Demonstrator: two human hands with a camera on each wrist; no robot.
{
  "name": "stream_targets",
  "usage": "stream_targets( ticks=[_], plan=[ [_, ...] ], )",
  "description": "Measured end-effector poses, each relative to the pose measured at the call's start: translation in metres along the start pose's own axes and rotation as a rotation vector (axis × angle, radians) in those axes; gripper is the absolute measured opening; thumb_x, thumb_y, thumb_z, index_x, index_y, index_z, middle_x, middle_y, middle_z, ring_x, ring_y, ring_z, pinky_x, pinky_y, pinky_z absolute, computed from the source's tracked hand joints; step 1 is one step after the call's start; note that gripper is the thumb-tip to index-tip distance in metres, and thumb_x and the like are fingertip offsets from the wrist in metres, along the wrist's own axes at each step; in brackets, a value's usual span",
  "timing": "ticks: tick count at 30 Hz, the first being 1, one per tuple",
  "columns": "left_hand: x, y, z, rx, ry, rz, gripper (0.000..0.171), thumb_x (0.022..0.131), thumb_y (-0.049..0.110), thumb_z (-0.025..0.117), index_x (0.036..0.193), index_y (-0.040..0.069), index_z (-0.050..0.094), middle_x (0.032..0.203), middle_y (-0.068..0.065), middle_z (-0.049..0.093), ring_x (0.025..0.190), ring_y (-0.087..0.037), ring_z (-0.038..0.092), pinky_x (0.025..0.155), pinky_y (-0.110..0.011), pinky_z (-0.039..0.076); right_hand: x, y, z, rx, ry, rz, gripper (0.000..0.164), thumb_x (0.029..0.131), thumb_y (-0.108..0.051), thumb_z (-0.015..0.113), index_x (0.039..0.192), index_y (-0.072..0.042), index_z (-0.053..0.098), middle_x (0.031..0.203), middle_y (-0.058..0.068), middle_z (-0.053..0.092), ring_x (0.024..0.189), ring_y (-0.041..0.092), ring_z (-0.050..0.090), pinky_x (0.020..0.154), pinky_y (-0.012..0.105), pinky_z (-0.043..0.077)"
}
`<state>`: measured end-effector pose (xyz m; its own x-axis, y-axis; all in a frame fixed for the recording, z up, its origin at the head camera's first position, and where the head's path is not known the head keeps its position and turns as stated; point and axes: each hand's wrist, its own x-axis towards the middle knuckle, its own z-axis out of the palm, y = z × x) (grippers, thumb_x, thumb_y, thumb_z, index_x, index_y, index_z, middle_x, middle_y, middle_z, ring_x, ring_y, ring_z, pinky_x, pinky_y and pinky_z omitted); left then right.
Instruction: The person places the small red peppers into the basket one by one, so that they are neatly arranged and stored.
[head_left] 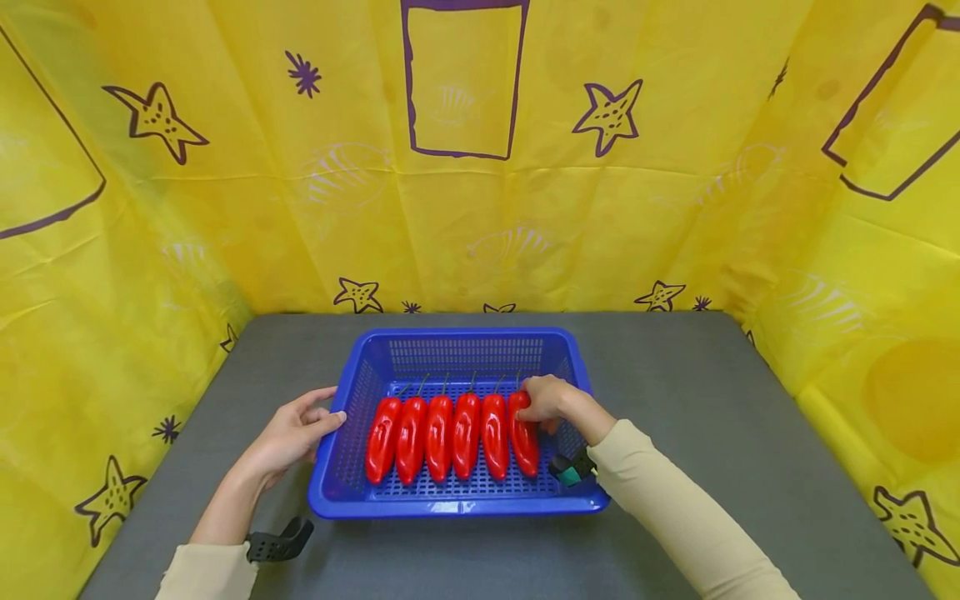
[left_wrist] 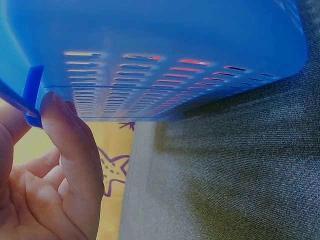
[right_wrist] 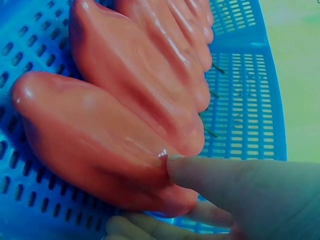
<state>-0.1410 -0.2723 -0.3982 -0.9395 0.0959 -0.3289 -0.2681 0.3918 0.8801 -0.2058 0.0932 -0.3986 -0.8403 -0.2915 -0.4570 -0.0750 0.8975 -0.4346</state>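
A blue plastic basket [head_left: 461,507] with slotted walls stands on the grey table. Inside it several glossy red peppers [head_left: 438,437] with thin green stems lie side by side in a row, stems toward the back. My left hand [head_left: 296,429] pinches the basket's left rim between thumb and fingers; the left wrist view shows the rim [left_wrist: 34,95] between them. At the row's right end, my right hand [head_left: 551,402] grips the last red pepper [head_left: 525,446] near its stem end. In the right wrist view the thumb lies on top of that pepper [right_wrist: 95,135], with fingers under its side.
Yellow curtains [head_left: 465,233] with purple starfish drawings enclose the table [head_left: 660,400] at the back and both sides. The basket's walls rise around the peppers. Dark bands [head_left: 277,542] with camera mounts sit on both wrists.
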Motion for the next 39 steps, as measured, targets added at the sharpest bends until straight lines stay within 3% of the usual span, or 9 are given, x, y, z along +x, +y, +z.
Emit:
stream_targets(
  ticks=[5, 16, 29, 39],
  plan=[
    [0.0, -0.0008, 0.0, -0.006, -0.002, 0.005, 0.07, 0.088, 0.03, 0.062, 0.142, 0.006, 0.026, 0.087, -0.014, 0.061, 0.071, -0.027, 0.066, 0.064, -0.041, 0.056, 0.0004, 0.0002, 0.0005, 0.014, 0.002, -0.006, 0.036, 0.083, -0.02, 0.066, 0.112, -0.001, 0.055, 0.071, 0.009, 0.058, 0.055, 0.022, 0.065, 0.049, 0.031, 0.054],
    [-0.0004, -0.0018, 0.0003, -0.021, -0.009, 0.009, 0.07, 0.088, 0.03, 0.062, 0.142, 0.006, 0.026, 0.089, -0.014, 0.061, 0.072, -0.027, 0.066, 0.064, -0.042, 0.056, -0.0005, -0.0002, -0.0002, 0.031, -0.004, 0.012, 0.051, 0.084, -0.02, 0.065, 0.127, 0.001, 0.049, 0.077, 0.012, 0.06, 0.055, 0.021, 0.065, 0.049, 0.031, 0.054],
    [0.0, -0.0023, 0.0003, -0.035, -0.014, 0.01, 0.07, 0.088, 0.03, 0.062, 0.142, 0.006, 0.025, 0.089, -0.014, 0.061, 0.073, -0.026, 0.066, 0.065, -0.041, 0.057, -0.0002, 0.0, 0.0006, 0.049, 0.007, 0.016, 0.046, 0.083, -0.02, 0.065, 0.123, -0.001, 0.051, 0.072, 0.011, 0.059, 0.055, 0.021, 0.065, 0.046, 0.031, 0.054],
    [-0.0003, -0.0022, 0.0005, -0.03, -0.015, 0.014, 0.071, 0.088, 0.03, 0.062, 0.142, 0.006, 0.025, 0.089, -0.015, 0.061, 0.073, -0.027, 0.066, 0.065, -0.041, 0.056, -0.0017, -0.0004, -0.0024, 0.045, 0.029, 0.03, 0.05, 0.085, -0.023, 0.063, 0.127, 0.0, 0.049, 0.082, 0.014, 0.061, 0.054, 0.021, 0.065, 0.046, 0.031, 0.054]
  ],
)
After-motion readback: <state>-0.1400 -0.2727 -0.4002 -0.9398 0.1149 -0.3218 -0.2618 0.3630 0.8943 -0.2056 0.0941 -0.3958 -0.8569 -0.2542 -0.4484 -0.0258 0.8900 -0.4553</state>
